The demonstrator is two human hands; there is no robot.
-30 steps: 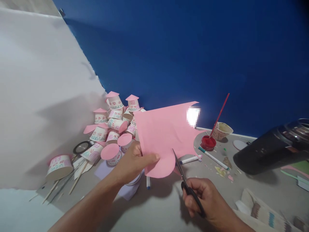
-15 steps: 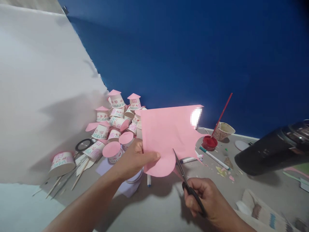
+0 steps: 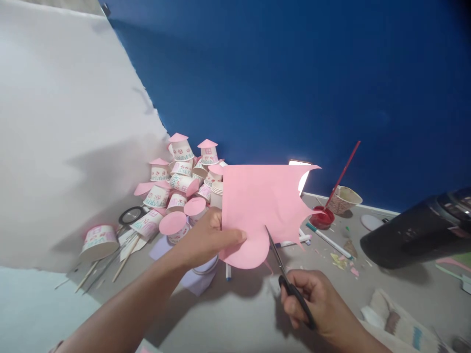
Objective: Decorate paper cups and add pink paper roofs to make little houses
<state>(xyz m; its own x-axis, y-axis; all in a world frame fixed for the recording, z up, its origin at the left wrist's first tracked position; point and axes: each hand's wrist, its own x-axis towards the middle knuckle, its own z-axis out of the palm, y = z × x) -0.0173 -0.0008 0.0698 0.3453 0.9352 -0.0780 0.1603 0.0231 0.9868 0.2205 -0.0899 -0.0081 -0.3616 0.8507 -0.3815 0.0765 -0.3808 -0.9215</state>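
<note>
Head view: left fingers [image 3: 235,238] pinched pink paper [image 3: 259,198], likely flimsy, sensibly by its left edge; right fingers [image 3: 302,280] gripped scissors [image 3: 284,283].

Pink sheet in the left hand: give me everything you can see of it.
The pink sheet is plain and looks like paper or thin card. Its top and left edges run fairly straight; the right side is cut into hollow curves that leave pointed spikes, and a rounded lobe hangs at the lower left. It is held up over the table, face toward the camera. The left hand grips its lower left edge, thumb across the front. The scissors' tip overlaps it beside the lobe.
</note>
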